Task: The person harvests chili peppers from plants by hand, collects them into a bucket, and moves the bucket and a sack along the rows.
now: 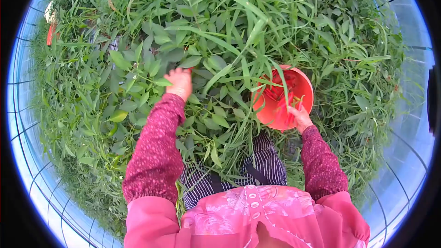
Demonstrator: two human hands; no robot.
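Note:
My left hand (180, 83) reaches in among the pepper leaves, fingers curled. At its fingertips shows a bit of a red chili pepper (189, 70), mostly covered by leaves. Over the near right rim of a red-orange bucket (304, 82), my right hand (301, 118) is closed around several red chili peppers (291, 115) with green stems. More red peppers (274, 93) lie inside the bucket. Grass blades hang across the bucket's left side and hide part of it.
Dense pepper plants (128, 105) and long grass (239, 4) surround me on all sides. A yellowish-green leaf (119, 115) stands out at the left. Another red object (50, 33) shows at the far left. Pale blue sheeting with dark lines (409, 124) borders the growth.

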